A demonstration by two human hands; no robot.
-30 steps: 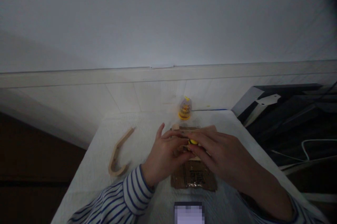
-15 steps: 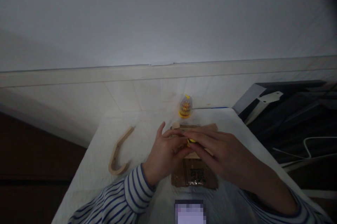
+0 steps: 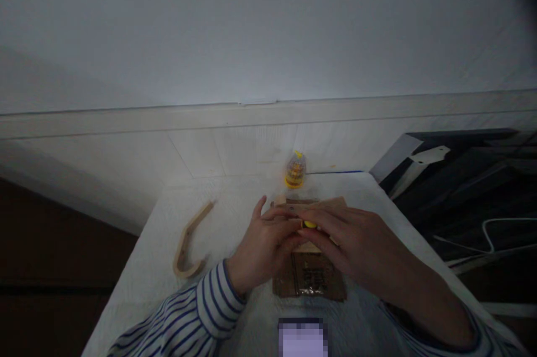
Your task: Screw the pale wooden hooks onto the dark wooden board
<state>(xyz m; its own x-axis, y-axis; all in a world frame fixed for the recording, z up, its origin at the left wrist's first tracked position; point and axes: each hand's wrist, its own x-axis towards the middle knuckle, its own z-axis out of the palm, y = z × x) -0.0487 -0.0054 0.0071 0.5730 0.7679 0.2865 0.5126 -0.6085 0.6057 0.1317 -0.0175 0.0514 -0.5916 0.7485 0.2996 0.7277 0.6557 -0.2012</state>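
Observation:
My right hand (image 3: 352, 234) pinches a small yellow-and-black screwdriver (image 3: 310, 224) between thumb and fingers; most of it is hidden. From the other side, the thumb and fingers of my left hand (image 3: 268, 242) close at its left end, little finger raised. Under both hands are pale wooden pieces (image 3: 335, 202), one with a small hole near the fingertips. They lie on a brown plastic-wrapped packet (image 3: 310, 278) with dark printing. The fingers cover where the screwdriver meets the wood.
A J-shaped wooden piece (image 3: 183, 245) lies left on the white table (image 3: 146, 284). At the back stands a yellow-based clear container (image 3: 296, 171). A pixelated device (image 3: 302, 340) is at the front edge. Dark panels (image 3: 470, 178) and a white cable (image 3: 486, 234) are to the right.
My right fingers have shifted slightly around the screwdriver, and its yellow part now shows at a different angle. My left hand has barely moved. The other things stay in place.

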